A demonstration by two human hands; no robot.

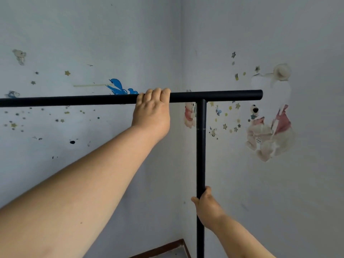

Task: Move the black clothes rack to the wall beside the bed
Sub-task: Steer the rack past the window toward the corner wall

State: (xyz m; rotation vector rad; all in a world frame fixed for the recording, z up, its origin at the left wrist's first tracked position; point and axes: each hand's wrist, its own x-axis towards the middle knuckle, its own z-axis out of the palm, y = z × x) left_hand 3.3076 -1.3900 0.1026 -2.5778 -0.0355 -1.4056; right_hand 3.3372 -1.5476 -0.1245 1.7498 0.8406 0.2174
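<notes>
The black clothes rack [201, 146] fills the middle of the view: a horizontal top bar runs from the left edge to the right, joined by a T to an upright post. My left hand [152, 112] is wrapped over the top bar just left of the joint. Lower down, my right hand [206, 205] grips the upright post. The rack stands close to a room corner where two pale walls meet. Its base and left end are out of view.
Both walls carry cartoon stickers: a blue bird [119, 87] on the left wall, bears and stars [270, 135] on the right wall. A brown skirting board [167, 248] shows at the bottom of the corner. No bed is visible.
</notes>
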